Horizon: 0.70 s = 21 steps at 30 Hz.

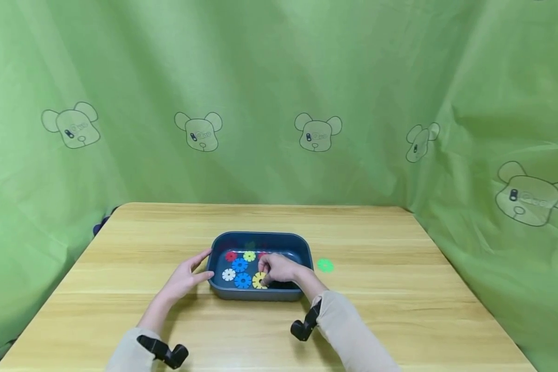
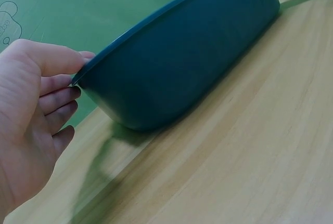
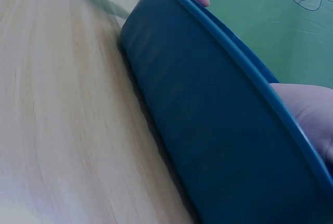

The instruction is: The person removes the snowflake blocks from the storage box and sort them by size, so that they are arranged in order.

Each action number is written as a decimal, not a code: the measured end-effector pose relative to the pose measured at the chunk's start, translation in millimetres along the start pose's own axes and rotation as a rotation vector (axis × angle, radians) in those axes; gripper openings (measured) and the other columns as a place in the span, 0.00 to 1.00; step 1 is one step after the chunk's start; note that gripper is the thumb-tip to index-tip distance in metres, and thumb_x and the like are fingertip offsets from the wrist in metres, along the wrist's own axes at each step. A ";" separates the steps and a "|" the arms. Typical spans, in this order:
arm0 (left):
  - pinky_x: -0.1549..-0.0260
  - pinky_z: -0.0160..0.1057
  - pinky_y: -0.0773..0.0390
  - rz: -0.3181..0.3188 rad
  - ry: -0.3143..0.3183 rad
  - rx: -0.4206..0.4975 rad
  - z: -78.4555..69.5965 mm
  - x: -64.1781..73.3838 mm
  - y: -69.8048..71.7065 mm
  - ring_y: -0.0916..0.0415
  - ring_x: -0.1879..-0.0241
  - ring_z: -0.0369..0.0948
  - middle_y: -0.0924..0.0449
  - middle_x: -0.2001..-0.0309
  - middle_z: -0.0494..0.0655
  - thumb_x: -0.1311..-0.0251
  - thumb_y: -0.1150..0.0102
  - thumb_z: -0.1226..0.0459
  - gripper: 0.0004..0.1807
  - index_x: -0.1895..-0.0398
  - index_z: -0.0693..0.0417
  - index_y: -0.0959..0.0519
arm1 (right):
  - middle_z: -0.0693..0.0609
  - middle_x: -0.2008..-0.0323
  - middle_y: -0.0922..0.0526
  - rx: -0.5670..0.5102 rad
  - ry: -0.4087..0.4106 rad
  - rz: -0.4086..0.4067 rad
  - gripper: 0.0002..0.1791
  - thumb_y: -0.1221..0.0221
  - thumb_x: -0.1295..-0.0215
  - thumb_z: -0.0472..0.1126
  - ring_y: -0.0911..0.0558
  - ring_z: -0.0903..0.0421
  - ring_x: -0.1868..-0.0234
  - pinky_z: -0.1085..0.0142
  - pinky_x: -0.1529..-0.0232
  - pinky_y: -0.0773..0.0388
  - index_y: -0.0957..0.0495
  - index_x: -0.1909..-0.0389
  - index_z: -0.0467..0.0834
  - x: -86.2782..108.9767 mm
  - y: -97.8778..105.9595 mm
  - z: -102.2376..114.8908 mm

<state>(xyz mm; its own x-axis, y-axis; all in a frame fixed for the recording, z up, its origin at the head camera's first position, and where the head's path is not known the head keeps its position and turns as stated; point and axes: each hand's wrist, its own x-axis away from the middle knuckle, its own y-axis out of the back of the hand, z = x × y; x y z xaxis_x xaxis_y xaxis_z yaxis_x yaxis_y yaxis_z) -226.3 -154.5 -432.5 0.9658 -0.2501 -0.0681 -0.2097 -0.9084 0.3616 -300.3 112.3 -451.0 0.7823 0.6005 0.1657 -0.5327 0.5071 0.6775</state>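
Note:
A dark blue rectangular basin (image 1: 279, 295) rests on the table, with my left hand (image 1: 183, 279) at its left end. In the left wrist view the left thumb lies on the basin's rim and the other fingers curl beneath it. My right hand (image 1: 281, 268) reaches into the basin over its right wall, fingers bent. Its thumb and fingertips pinch at the right edge of a yellow notched plastic disc (image 1: 258, 280). Beside that disc lie blue discs (image 1: 243, 280), a white disc (image 1: 228, 274), a red disc (image 1: 231, 256) and a yellow-green disc (image 1: 249, 256). The right wrist view hides the fingertips behind the basin wall.
A bright green notched disc (image 1: 325, 265) lies on the wooden table (image 1: 381, 320), just right of the basin. Green cloth (image 1: 260, 67) with bear-head outlines hangs behind and along both sides. Each sleeve carries a black wrist camera (image 1: 303, 329).

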 end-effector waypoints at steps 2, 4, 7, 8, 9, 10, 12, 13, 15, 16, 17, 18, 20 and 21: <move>0.36 0.59 0.53 -0.005 0.000 -0.003 10.6 -3.6 0.8 0.54 0.33 0.61 0.47 0.33 0.65 0.42 0.43 0.70 0.34 0.33 0.68 0.43 | 0.54 0.78 0.30 -0.012 0.005 0.004 0.12 0.33 0.51 0.30 0.29 0.58 0.75 0.69 0.73 0.31 0.28 0.71 0.41 0.4 0.9 0.6; 0.36 0.59 0.53 -0.009 0.002 -0.011 20.1 -6.5 1.2 0.54 0.33 0.60 0.47 0.32 0.64 0.41 0.43 0.69 0.34 0.33 0.66 0.43 | 0.54 0.78 0.30 -0.016 0.008 0.008 0.11 0.34 0.50 0.31 0.29 0.58 0.75 0.69 0.73 0.32 0.28 0.72 0.41 1.1 2.2 0.9; 0.36 0.58 0.53 -0.011 -0.002 -0.012 27.3 -8.0 1.5 0.54 0.32 0.59 0.47 0.32 0.63 0.41 0.43 0.67 0.34 0.32 0.65 0.43 | 0.54 0.78 0.30 -0.011 0.012 0.007 0.10 0.34 0.49 0.33 0.30 0.58 0.74 0.70 0.72 0.33 0.27 0.72 0.41 3.2 5.2 1.0; 0.36 0.58 0.53 -0.012 -0.004 -0.008 28.1 -8.0 1.5 0.54 0.32 0.59 0.47 0.32 0.63 0.41 0.42 0.67 0.35 0.32 0.65 0.43 | 0.54 0.77 0.30 -0.010 0.012 0.001 0.10 0.34 0.49 0.33 0.30 0.59 0.74 0.70 0.72 0.33 0.27 0.72 0.41 4.2 6.4 0.8; 0.36 0.58 0.53 -0.013 -0.006 -0.002 28.3 -7.8 1.5 0.54 0.32 0.59 0.47 0.32 0.63 0.41 0.42 0.67 0.35 0.32 0.65 0.43 | 0.55 0.77 0.30 -0.015 0.015 -0.005 0.10 0.34 0.49 0.34 0.30 0.59 0.74 0.70 0.72 0.33 0.27 0.72 0.41 5.1 7.7 0.7; 0.35 0.58 0.53 -0.014 -0.007 0.004 28.1 -7.6 1.5 0.54 0.32 0.59 0.47 0.32 0.62 0.41 0.42 0.67 0.35 0.32 0.64 0.43 | 0.55 0.77 0.30 -0.020 0.017 -0.015 0.10 0.34 0.49 0.34 0.30 0.59 0.74 0.70 0.73 0.33 0.27 0.72 0.41 6.2 9.1 0.3; 0.35 0.58 0.53 -0.014 -0.007 0.008 27.5 -7.5 1.5 0.54 0.32 0.59 0.47 0.32 0.62 0.41 0.42 0.66 0.35 0.32 0.64 0.43 | 0.55 0.78 0.30 -0.046 0.024 -0.033 0.10 0.34 0.48 0.34 0.29 0.60 0.75 0.70 0.74 0.30 0.27 0.72 0.40 8.4 12.5 -0.3; 0.35 0.58 0.53 -0.014 -0.006 0.007 27.1 -7.6 1.4 0.54 0.32 0.59 0.47 0.32 0.62 0.41 0.42 0.66 0.35 0.32 0.64 0.43 | 0.55 0.78 0.30 -0.060 0.029 -0.043 0.09 0.34 0.47 0.34 0.29 0.60 0.76 0.69 0.75 0.28 0.28 0.72 0.40 9.6 14.5 -1.1; 0.35 0.57 0.53 -0.014 -0.005 0.004 26.5 -8.0 1.1 0.54 0.32 0.59 0.47 0.32 0.62 0.41 0.43 0.66 0.34 0.32 0.64 0.43 | 0.55 0.79 0.30 -0.098 0.028 -0.061 0.09 0.35 0.46 0.34 0.28 0.60 0.77 0.66 0.76 0.25 0.28 0.72 0.40 12.6 19.5 -1.2; 0.35 0.57 0.53 -0.012 -0.006 0.001 26.3 -8.2 1.0 0.54 0.32 0.58 0.47 0.32 0.62 0.41 0.43 0.66 0.34 0.32 0.64 0.43 | 0.54 0.79 0.31 -0.117 0.028 -0.071 0.09 0.36 0.46 0.33 0.27 0.59 0.78 0.64 0.76 0.23 0.28 0.71 0.39 14.4 22.6 -1.2; 0.35 0.57 0.53 -0.012 -0.008 0.000 26.2 -8.4 0.7 0.54 0.32 0.59 0.46 0.32 0.62 0.41 0.43 0.67 0.34 0.32 0.64 0.42 | 0.54 0.79 0.31 -0.138 0.030 -0.080 0.08 0.36 0.45 0.33 0.27 0.59 0.78 0.62 0.75 0.22 0.28 0.71 0.39 16.3 25.8 -1.0; 0.35 0.57 0.52 -0.012 -0.012 0.000 26.1 -8.6 0.5 0.54 0.32 0.59 0.46 0.32 0.62 0.41 0.43 0.67 0.34 0.32 0.64 0.42 | 0.53 0.78 0.31 -0.156 0.029 -0.091 0.08 0.36 0.45 0.33 0.26 0.58 0.77 0.60 0.75 0.21 0.28 0.70 0.38 18.3 29.3 -0.2; 0.35 0.57 0.52 -0.012 -0.022 0.002 26.0 -8.9 0.0 0.53 0.32 0.59 0.46 0.32 0.63 0.41 0.43 0.67 0.34 0.32 0.65 0.42 | 0.52 0.77 0.30 -0.192 0.029 -0.118 0.08 0.37 0.44 0.32 0.25 0.55 0.77 0.59 0.73 0.20 0.28 0.69 0.37 22.1 36.9 0.5; 0.35 0.57 0.52 -0.013 -0.026 0.004 26.0 -9.0 -0.2 0.53 0.32 0.59 0.46 0.32 0.63 0.41 0.43 0.67 0.34 0.33 0.65 0.42 | 0.52 0.77 0.30 -0.209 0.032 -0.131 0.08 0.38 0.44 0.32 0.24 0.54 0.76 0.58 0.72 0.20 0.28 0.69 0.36 24.3 40.7 0.8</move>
<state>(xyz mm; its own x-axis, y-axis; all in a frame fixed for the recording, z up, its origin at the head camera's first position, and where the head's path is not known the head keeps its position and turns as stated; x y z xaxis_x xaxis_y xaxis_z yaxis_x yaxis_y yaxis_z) -238.8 -160.8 -456.1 0.9641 -0.2472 -0.0969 -0.1982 -0.9128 0.3572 -302.7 147.0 -418.8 0.8402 0.5389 0.0608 -0.4852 0.6968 0.5283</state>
